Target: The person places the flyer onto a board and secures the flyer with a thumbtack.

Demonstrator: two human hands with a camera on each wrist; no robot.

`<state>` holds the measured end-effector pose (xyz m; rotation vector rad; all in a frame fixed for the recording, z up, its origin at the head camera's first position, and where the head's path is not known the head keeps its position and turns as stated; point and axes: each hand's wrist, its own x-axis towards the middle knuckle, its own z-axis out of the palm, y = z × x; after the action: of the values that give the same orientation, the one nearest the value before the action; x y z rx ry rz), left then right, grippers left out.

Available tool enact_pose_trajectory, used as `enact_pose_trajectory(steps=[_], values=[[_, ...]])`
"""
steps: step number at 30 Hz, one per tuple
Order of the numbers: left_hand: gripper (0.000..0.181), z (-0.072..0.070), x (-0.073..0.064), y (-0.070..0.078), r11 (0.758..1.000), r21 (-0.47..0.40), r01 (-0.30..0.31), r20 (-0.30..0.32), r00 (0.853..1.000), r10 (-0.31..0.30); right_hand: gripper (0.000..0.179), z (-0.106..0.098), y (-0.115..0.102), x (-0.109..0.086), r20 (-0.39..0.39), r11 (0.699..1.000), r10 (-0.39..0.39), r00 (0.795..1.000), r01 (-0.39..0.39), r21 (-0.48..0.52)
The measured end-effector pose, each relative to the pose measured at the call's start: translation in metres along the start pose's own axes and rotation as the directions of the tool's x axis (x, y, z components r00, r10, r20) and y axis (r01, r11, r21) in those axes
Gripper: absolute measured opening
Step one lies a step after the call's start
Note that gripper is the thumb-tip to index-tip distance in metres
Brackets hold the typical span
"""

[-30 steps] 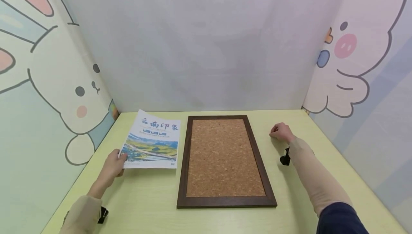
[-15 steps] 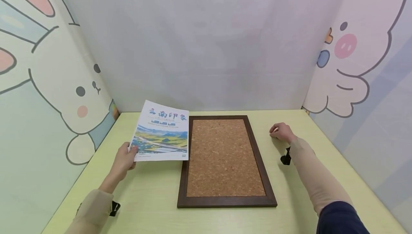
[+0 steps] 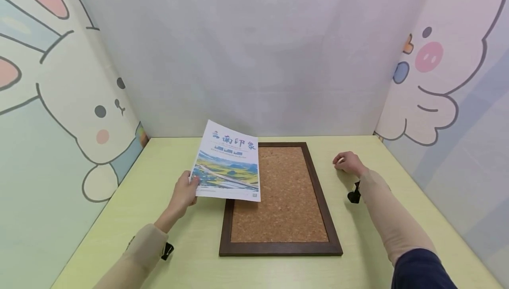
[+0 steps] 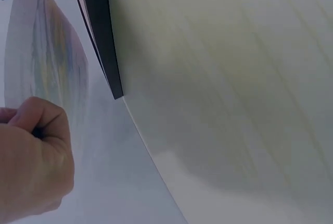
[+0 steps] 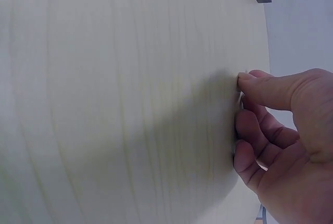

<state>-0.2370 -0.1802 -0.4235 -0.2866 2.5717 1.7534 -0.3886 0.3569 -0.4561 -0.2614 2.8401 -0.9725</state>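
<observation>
My left hand (image 3: 186, 190) pinches the lower left edge of a poster (image 3: 226, 178), which has blue Chinese lettering above a landscape picture. The poster is lifted and overlaps the upper left part of a cork board (image 3: 282, 218) in a dark wooden frame. In the left wrist view, the curled left hand (image 4: 36, 161) is in front of the poster (image 4: 62, 52). To the right of the board, my right hand (image 3: 347, 163) rests at the table, fingers bent and thumb (image 5: 270, 91) tip against the index finger. I cannot tell whether something small is between them.
The pale yellow table (image 3: 191, 253) carries the board at its middle. A grey-white wall (image 3: 254, 59) stands behind, with cartoon side walls at left (image 3: 63, 156) and right (image 3: 473, 156). A black strap piece (image 3: 354, 194) hangs at the right wrist.
My left hand has moved right and slightly up with the poster, from the table left of the board to over its upper left part. The right hand has stayed in place.
</observation>
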Motion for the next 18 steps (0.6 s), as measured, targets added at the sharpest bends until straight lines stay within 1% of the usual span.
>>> enact_pose_trajectory(steps=[4, 9, 15, 18], values=[[0.028, 0.017, -0.003, 0.006, 1.000, -0.021, -0.007, 0.017, 1.000, 0.007, 0.016, -0.001, 0.000, 0.000, 0.000, 1.000, -0.008, 1.000, 0.008, -0.009], [0.027, 0.036, -0.007, 0.010, 0.999, -0.033, -0.015, 0.042, 0.999, 0.017, 0.017, -0.001, -0.002, -0.001, -0.002, 1.000, -0.008, 1.000, 0.008, -0.027], [0.024, 0.056, -0.013, 0.013, 0.999, -0.034, -0.022, 0.067, 0.997, 0.024, 0.017, 0.000, -0.002, -0.001, -0.001, 1.000, 0.002, 1.000, -0.002, -0.024], [0.023, 0.066, -0.018, 0.014, 0.999, -0.014, -0.039, 0.088, 0.995, 0.040, 0.017, 0.000, -0.001, 0.000, -0.008, 1.000, 0.002, 1.000, -0.002, -0.023]])
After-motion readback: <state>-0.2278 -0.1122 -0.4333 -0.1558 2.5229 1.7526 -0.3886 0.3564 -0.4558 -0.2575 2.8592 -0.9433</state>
